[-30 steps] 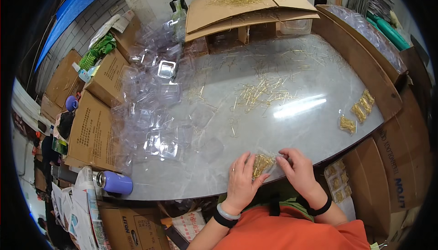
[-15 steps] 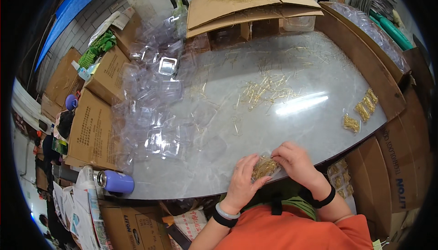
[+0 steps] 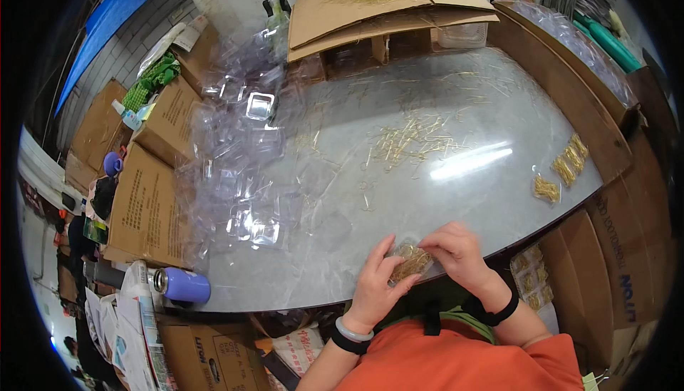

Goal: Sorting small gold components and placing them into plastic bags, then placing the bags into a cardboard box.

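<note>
Close to my body at the table's near edge, a small clear plastic box (image 3: 411,261) full of thin gold wire hooks is held in my left hand (image 3: 372,284). Its thumb lies along the near side and its fingers along the left side. My right hand (image 3: 458,252) is closed at the box's far right corner, fingertips pinched together. Whatever sits between those fingertips is too small to make out. Farther up the table lies a loose pile of gold wire hooks (image 3: 413,140), with a few strays around it.
Clear plastic boxes (image 3: 239,156) are heaped on the left, beside cardboard cartons (image 3: 146,206). A purple bottle (image 3: 187,285) lies on its side near the left edge. Filled packs (image 3: 565,168) sit at the right edge. A cardboard shelf (image 3: 342,24) stands at the back, more hooks on top.
My left fingers have opened out a little along the box's side, so more of the box shows. The right hand stays at the box's corner with a small shift.
</note>
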